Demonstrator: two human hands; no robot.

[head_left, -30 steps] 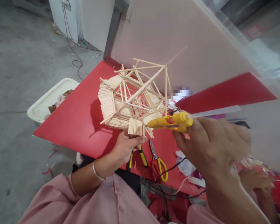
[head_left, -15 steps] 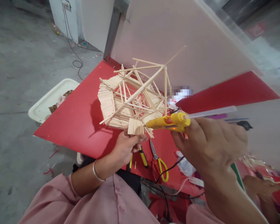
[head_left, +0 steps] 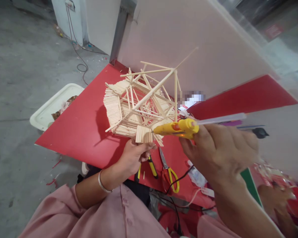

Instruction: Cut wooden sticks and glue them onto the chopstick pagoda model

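A pale wooden stick structure (head_left: 114, 105) with an open frame of sticks on top stands over the red table (head_left: 81, 122). At its near edge, my left hand (head_left: 136, 153) is closed on a small panel of sticks (head_left: 143, 134) set side by side. My right hand (head_left: 221, 152) grips a yellow glue gun (head_left: 176, 128), with a clear glue stick (head_left: 223, 118) poking out of its back. The gun's nozzle is at the right edge of the small panel; whether it touches is too small to tell.
Scissors (head_left: 173, 180) with red and yellow handles and a yellow-black tool (head_left: 152, 168) lie near the front edge. A plastic bag (head_left: 197, 177) and cables are at right. Beyond it shows another person's hand (head_left: 275, 198). A white tray (head_left: 43, 110) stands left.
My right hand and the glue gun have shifted slightly left, bringing the nozzle closer over the panel's right edge. My left hand has hardly moved.
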